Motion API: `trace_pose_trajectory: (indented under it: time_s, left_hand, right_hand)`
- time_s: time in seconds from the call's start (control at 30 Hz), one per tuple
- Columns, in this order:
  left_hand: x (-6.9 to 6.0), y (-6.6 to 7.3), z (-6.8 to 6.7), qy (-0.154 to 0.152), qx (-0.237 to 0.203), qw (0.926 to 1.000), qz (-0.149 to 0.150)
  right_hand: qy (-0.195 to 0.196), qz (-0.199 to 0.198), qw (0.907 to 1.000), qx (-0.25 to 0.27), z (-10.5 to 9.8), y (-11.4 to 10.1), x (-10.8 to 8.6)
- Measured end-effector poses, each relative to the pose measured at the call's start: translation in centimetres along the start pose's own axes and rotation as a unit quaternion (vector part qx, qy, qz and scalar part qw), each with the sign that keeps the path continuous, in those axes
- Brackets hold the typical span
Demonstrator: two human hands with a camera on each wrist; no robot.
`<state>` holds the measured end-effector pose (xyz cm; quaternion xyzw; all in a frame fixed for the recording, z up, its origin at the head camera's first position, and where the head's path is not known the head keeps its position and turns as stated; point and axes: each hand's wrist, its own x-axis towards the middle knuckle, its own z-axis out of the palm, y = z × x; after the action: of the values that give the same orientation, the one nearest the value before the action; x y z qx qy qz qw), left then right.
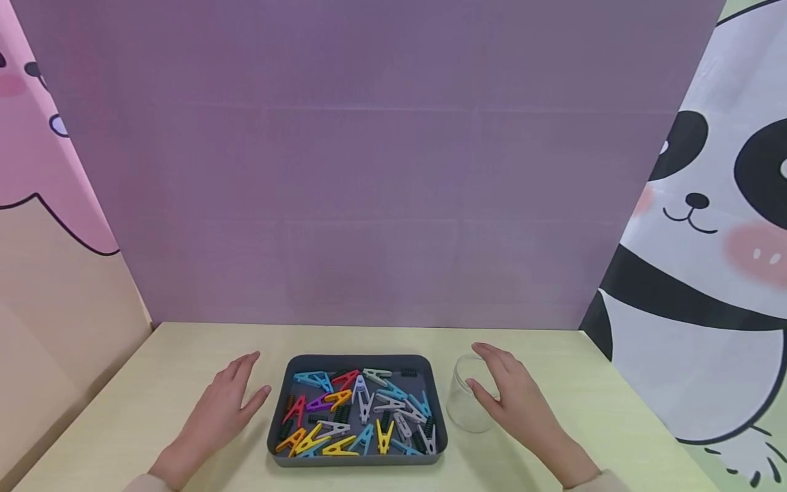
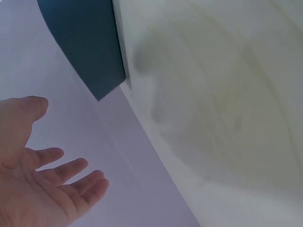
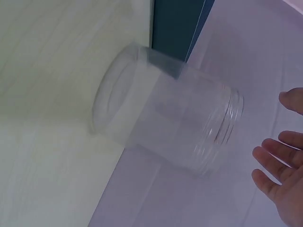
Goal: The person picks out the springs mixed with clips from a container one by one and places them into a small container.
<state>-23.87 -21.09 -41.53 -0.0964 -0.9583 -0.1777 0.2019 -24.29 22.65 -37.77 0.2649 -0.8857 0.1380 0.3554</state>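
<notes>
Off the tray's (image 1: 356,460) side edges — hands (image 1: 218,406) (image 1: 522,403) apart, fingers (image 1: 243,372) loose, jar (image 1: 462,414) near right, tabletop (image 1: 274,359) gap at left.

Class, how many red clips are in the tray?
2: one red clip toward the far edge of the tray, another red clip near its left side. More may lie hidden.

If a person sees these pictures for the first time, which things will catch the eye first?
Probably first the dark gray tray of colorful clips, on the table between the left hand and right hand. Next, the large panda picture at the head view's right edge, beside the purple backdrop. The clear jar, upright between tray and right hand, is easier to miss.
</notes>
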Motion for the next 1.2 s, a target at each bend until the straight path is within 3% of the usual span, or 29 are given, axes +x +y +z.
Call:
trace_pose_trajectory:
  time_s: [0.2, 0.5, 0.8, 1.2]
  left_hand:
    - [0.3, 0.8, 1.2, -0.009, 0.002, 0.9999, 0.005]
    - [0.7, 1.8, 2.3, -0.057, 0.005, 0.9984, -0.006]
    - [0.9, 2.2, 3.3, -0.090, 0.046, 0.9947, -0.017]
    - [0.9, 2.6, 3.5, -0.103, 0.063, 0.9926, -0.010]
  right_hand:
    - [-0.009, -0.023, 0.9997, 0.008, 0.9, -1.2, 0.4]
    - [-0.040, -0.059, 0.9974, 0.006, 2.7, -2.8, 0.6]
    - [-0.111, -0.076, 0.9908, 0.015, 3.9, -3.5, 0.0]
    - [-0.169, -0.101, 0.9798, 0.034, 5.1, -3.6, -0.4]
